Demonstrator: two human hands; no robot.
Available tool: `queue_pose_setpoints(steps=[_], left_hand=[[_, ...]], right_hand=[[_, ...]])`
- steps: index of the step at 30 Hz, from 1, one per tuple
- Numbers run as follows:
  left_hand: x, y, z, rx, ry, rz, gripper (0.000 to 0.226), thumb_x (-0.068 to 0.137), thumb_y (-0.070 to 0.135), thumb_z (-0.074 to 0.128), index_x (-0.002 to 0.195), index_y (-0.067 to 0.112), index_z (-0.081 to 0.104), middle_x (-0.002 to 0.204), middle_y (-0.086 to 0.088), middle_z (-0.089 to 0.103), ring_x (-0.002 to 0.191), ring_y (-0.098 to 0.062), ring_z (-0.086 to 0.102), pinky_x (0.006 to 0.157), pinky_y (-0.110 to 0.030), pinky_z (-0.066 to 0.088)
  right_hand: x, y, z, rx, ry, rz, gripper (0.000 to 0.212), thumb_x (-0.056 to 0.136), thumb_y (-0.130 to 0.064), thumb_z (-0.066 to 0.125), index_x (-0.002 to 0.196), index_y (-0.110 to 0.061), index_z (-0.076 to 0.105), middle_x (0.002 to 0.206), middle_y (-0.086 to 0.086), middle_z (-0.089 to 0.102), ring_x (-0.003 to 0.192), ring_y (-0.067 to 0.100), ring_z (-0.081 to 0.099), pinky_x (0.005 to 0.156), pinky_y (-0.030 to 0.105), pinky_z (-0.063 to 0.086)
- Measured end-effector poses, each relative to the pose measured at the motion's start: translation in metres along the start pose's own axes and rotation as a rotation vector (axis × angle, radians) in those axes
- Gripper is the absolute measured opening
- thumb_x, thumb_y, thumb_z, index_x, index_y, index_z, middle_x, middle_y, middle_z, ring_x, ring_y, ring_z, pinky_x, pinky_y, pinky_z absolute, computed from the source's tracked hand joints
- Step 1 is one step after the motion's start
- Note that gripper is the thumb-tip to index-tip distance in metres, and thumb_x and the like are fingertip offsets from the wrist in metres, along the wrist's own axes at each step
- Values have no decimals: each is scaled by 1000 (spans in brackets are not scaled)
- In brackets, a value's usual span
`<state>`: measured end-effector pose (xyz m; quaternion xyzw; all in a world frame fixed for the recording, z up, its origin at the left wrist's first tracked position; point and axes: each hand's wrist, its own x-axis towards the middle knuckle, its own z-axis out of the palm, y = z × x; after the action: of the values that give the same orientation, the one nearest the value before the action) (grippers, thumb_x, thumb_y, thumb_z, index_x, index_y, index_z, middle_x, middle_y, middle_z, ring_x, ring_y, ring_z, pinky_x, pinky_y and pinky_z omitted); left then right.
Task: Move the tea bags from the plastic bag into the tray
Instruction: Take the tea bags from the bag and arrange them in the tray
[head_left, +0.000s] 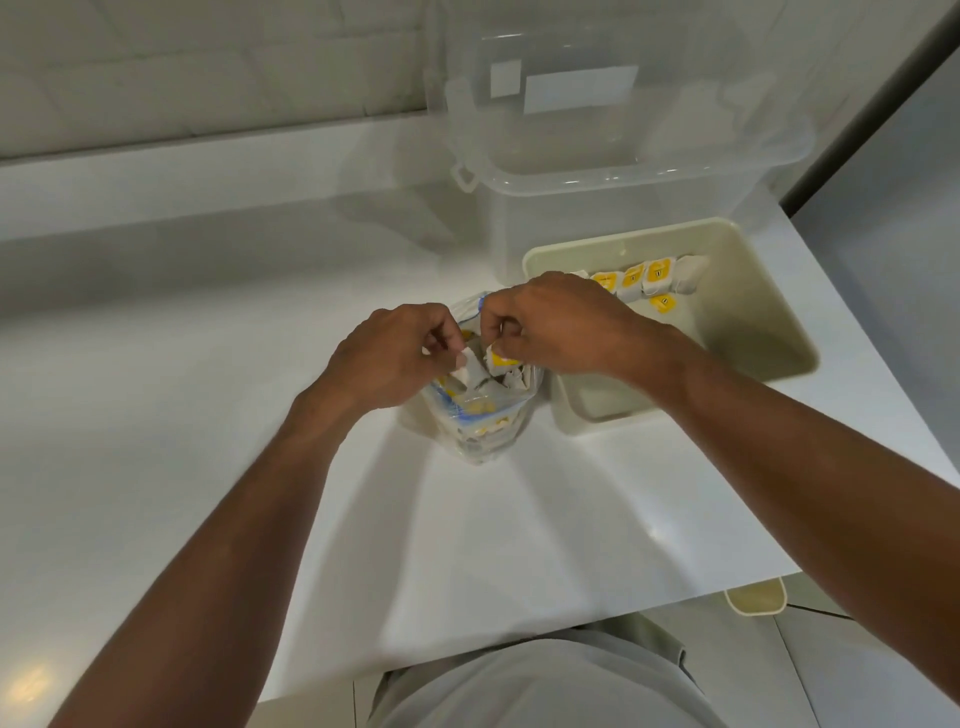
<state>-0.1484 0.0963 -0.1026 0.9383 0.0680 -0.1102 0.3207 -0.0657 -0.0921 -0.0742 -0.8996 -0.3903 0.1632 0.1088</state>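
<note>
Fingers of the left hand (387, 358) are pinched on a white tea bag (474, 370) at the mouth of the upright plastic bag (480, 415). A yellow-tagged one is gripped by the right hand (550, 325). The bag could be toppled or strings tangled by a hasty lift toward the tray (769, 306), where several are already lined up.
</note>
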Motion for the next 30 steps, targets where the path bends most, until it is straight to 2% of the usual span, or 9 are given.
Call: queue_pose_setpoints(steps=[3, 6, 11, 15, 18, 20, 22, 25, 30], left_hand=[[-2, 4, -3, -63, -12, -26, 8, 94, 40, 64, 91, 33, 59, 90, 13, 71, 85, -12, 67, 78, -38, 53], [-3, 10, -3, -100, -18, -49, 4, 95, 33, 63, 94, 31, 59, 85, 11, 74, 84, -14, 69, 80, -39, 55], [-3, 14, -3, -160, 19, -78, 5, 93, 32, 66, 90, 30, 69, 75, 5, 75, 74, -11, 71, 66, -27, 48], [-2, 11, -2, -182, -19, -145, 11, 79, 31, 81, 88, 27, 78, 75, 7, 75, 78, -12, 71, 75, -37, 58], [-3, 14, -1, -89, -73, -129, 19, 74, 18, 82, 91, 27, 79, 73, 13, 72, 69, -1, 64, 63, -24, 50], [-3, 16, 0, -11, -102, -107, 26, 72, 11, 78, 93, 27, 78, 78, 14, 72, 73, 0, 64, 59, -16, 43], [-1, 15, 1, 50, -89, -88, 26, 72, 11, 77, 91, 28, 77, 79, 15, 71, 79, -4, 66, 61, -21, 47], [1, 15, 1, 95, -47, -75, 12, 73, 27, 79, 83, 32, 74, 79, 16, 68, 83, -11, 65, 74, -37, 56], [0, 25, -2, -20, -7, -81, 12, 75, 31, 74, 79, 24, 64, 81, 9, 67, 75, -12, 61, 65, -34, 48]], right_hand=[[-4, 4, -1, 66, 71, 28, 7, 87, -31, 61, 90, -38, 61, 85, -17, 64, 86, 13, 60, 73, 32, 49], [-7, 6, -5, 127, 119, 29, 7, 90, -30, 63, 88, -36, 59, 86, -18, 56, 84, 9, 55, 74, 30, 43], [-12, 7, -15, 431, 101, 96, 6, 92, -27, 65, 92, -31, 61, 76, -16, 64, 67, 1, 62, 66, 23, 43], [-13, 7, -14, 535, 108, 118, 11, 90, -21, 69, 101, -24, 68, 76, -11, 69, 65, 7, 69, 67, 25, 52], [-13, 9, -12, 565, 75, 120, 18, 85, -18, 74, 102, -23, 70, 74, -11, 69, 60, 5, 66, 66, 22, 52], [-13, 11, -8, 559, 58, 123, 19, 82, -18, 78, 97, -26, 71, 76, -11, 70, 61, 2, 64, 65, 22, 51], [-13, 12, -6, 523, 77, 125, 16, 81, -20, 79, 93, -29, 72, 78, -13, 69, 66, -2, 62, 66, 20, 49], [-15, 11, -7, 479, 99, 124, 12, 84, -26, 76, 95, -28, 73, 80, -15, 68, 73, -2, 61, 67, 18, 46], [-18, 11, -8, 450, 117, 127, 12, 85, -28, 72, 97, -28, 73, 81, -15, 67, 77, 1, 61, 70, 22, 47]])
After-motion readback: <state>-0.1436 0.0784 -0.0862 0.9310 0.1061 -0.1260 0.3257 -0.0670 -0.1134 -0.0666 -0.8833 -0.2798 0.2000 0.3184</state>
